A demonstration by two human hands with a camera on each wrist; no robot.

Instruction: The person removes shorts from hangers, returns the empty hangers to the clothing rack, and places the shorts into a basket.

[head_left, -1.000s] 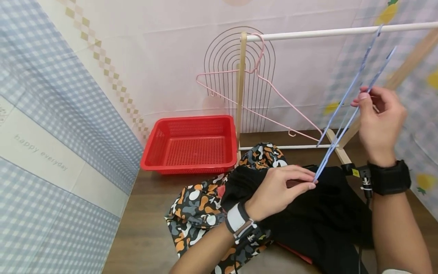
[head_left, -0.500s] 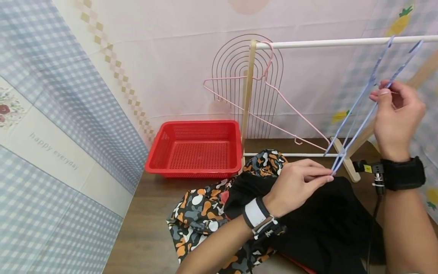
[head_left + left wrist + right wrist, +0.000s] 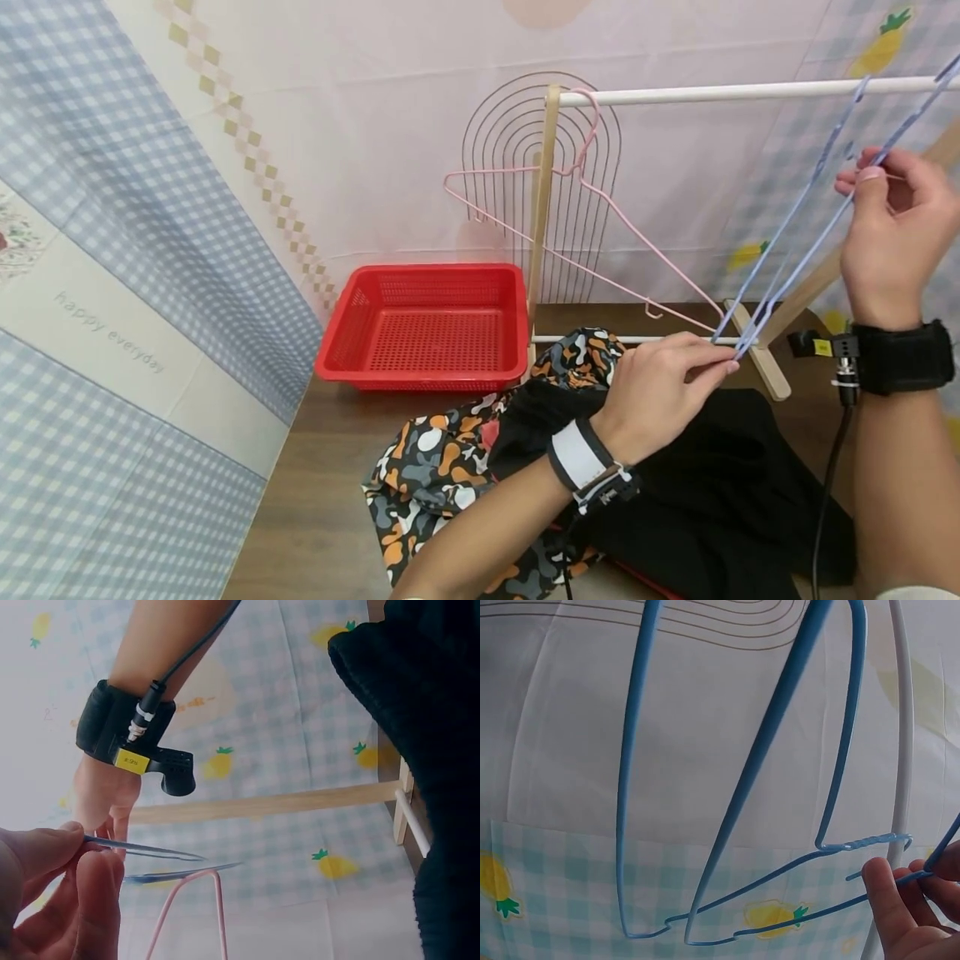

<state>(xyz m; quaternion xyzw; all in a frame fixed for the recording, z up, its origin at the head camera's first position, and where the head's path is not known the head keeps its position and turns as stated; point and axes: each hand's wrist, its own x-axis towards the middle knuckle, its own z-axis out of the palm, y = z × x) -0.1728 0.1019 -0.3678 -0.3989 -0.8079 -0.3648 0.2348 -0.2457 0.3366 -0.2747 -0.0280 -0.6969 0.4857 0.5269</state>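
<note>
My right hand (image 3: 896, 221) pinches a blue wire hanger (image 3: 810, 250) near its neck, at upper right in the head view. At the hanger's lower corner, my left hand (image 3: 663, 387) pinches the wire between thumb and fingers; the left wrist view shows these fingertips on the hanger (image 3: 142, 846) close up. The held hanger's upper end overlaps the white rail (image 3: 712, 94). Just left of it, a second blue hanger (image 3: 795, 204) hangs from that rail. A pink hanger (image 3: 580, 169) hangs at the rail's left end.
On the wooden floor (image 3: 300, 500) lie a camouflage-patterned cloth (image 3: 435, 467) and a black garment (image 3: 697, 500) with red edging, below my left arm. A red perforated basket (image 3: 423, 377) stands left of the rack's wooden post (image 3: 543, 192). A checked curtain covers the left side.
Both hands have moved right and slightly up with the held blue hanger, bringing its upper end across the rail. The second blue hanger and the pink one stay on the rail.
</note>
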